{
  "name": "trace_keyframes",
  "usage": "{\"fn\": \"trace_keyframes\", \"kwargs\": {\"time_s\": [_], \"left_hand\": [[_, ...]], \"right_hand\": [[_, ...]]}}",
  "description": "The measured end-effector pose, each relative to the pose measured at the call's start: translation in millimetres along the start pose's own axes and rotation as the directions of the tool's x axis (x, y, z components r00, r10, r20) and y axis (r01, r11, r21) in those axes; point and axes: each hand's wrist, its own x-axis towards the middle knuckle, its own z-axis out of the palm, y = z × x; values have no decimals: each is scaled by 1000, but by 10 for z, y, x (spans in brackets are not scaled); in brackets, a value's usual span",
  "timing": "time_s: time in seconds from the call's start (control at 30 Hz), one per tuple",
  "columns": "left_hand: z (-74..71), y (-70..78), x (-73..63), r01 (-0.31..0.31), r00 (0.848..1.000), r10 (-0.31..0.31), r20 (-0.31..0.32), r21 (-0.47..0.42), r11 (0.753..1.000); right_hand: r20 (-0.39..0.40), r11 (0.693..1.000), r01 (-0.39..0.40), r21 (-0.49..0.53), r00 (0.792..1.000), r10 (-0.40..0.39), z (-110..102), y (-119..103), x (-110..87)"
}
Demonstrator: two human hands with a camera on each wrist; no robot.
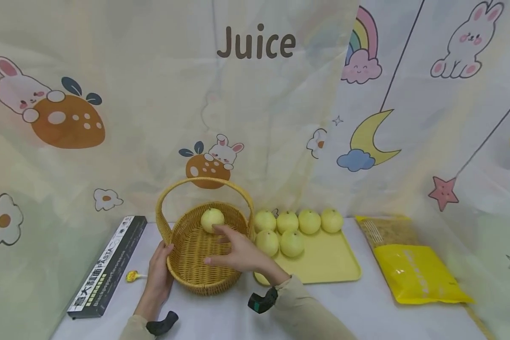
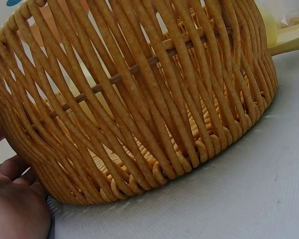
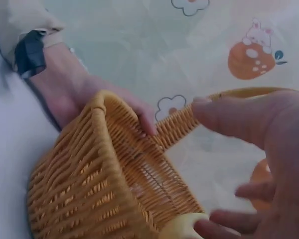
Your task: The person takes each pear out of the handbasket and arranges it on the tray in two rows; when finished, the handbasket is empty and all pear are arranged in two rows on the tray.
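Observation:
A wicker basket (image 1: pixel 194 262) with a tall arched handle stands on the white table in the head view. Gripping its left rim near the handle's foot is my left hand (image 1: pixel 158 270), one finger hooked over the edge in the right wrist view. Inside, toward the back, lies a round pale-yellow pear (image 1: pixel 211 218). My right hand (image 1: pixel 240 252) is over the basket with thumb and fingers spread apart and nothing between them. Its fingertips are right by the pear, which shows partly behind them in the right wrist view (image 3: pixel 182 227).
Right of the basket, a yellow tray (image 1: pixel 329 259) bears several more pears (image 1: pixel 292 242) at its back and left. A yellow food bag (image 1: pixel 420 274) lies farther right. Left of the basket are a lollipop (image 1: pixel 132 276) and a long black pasta box (image 1: pixel 108 267). A printed curtain hangs behind.

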Motion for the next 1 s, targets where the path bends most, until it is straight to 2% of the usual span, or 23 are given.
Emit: {"fn": "trace_keyframes", "kwargs": {"time_s": [0.1, 0.27, 0.47, 0.83, 1.0], "left_hand": [[24, -27, -11, -5, 1000, 5, -5, 8, 1000], [36, -21, 9, -13, 1000, 13, -11, -5, 1000], [11, 0, 13, -12, 1000, 12, -6, -17, 1000], [1, 7, 14, 4, 1000, -4, -11, -18, 1000], [3, -5, 9, 10, 1000, -11, -21, -14, 1000]], "right_hand": [[-72, 994, -101, -31, 993, 98, 52, -16, 167], [-180, 978, -185, 92, 963, 199, 43, 34, 468], [-206, 933, -294, 208, 919, 335, 45, 67, 640], [-161, 899, -337, 279, 907, 389, 139, 208, 840], [-159, 901, -338, 272, 908, 389, 167, 274, 921]]}}
